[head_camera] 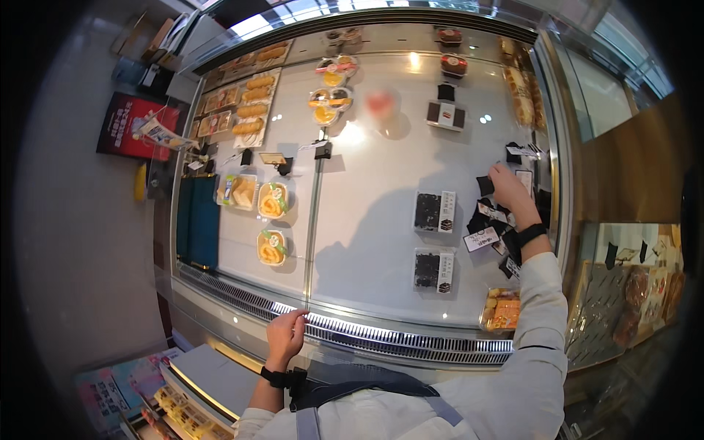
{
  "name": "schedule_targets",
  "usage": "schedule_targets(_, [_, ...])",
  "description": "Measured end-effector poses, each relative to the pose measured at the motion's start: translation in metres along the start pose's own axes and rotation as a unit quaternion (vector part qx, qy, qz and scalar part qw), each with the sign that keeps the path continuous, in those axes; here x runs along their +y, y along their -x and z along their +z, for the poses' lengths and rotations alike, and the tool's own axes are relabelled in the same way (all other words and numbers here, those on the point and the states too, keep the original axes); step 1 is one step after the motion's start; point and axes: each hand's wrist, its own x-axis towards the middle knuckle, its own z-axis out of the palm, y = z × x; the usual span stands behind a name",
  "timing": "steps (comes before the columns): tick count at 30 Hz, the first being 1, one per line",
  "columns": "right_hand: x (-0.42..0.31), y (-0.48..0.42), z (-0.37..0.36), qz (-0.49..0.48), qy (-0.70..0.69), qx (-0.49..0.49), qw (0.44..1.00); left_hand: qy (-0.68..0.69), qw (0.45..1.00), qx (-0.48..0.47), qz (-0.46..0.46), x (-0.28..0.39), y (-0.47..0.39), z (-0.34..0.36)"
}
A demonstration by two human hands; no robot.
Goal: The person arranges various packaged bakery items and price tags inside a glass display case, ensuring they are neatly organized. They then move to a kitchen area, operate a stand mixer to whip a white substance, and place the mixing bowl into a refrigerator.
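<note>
My right hand (pixel 510 190), fingers bent, is over a cluster of price-tag stands on the right of the display case shelf. A black stand base (pixel 485 185) meets its fingers; whether they grip it is hidden. Below the hand lie more black bases and white tag cards (pixel 481 240), jumbled together. My left hand (pixel 286 334) is loosely curled at the case's front edge, beside the slotted metal grille (pixel 379 335), with nothing visible in it. Left of the tags, two boxed dark cakes (pixel 428 210) lie in a column. A clear box of orange-labelled pastries (pixel 500 309) sits under my right forearm.
Packed rolls (pixel 272 200), a tray of long pastries (pixel 252 110), dessert cups (pixel 331 105) and a boxed brown cake (pixel 446 115) stand on the shelf. A metal divider (pixel 313 220) crosses it. Glass walls surround the case. Breads (pixel 637 286) lie at right.
</note>
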Motion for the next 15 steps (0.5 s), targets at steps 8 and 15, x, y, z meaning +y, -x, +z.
schedule_targets(8, [0.023, 0.011, 0.0, -0.022, 0.079, -0.019, 0.996, 0.0, 0.998, 0.024, 0.057, -0.012, 0.009, -0.008])
schedule_targets(15, [-0.016, 0.022, -0.026, 0.058, 0.255, 0.02, 0.965, 0.429, 0.896, -0.074, -0.085, -0.023, 0.011, -0.02])
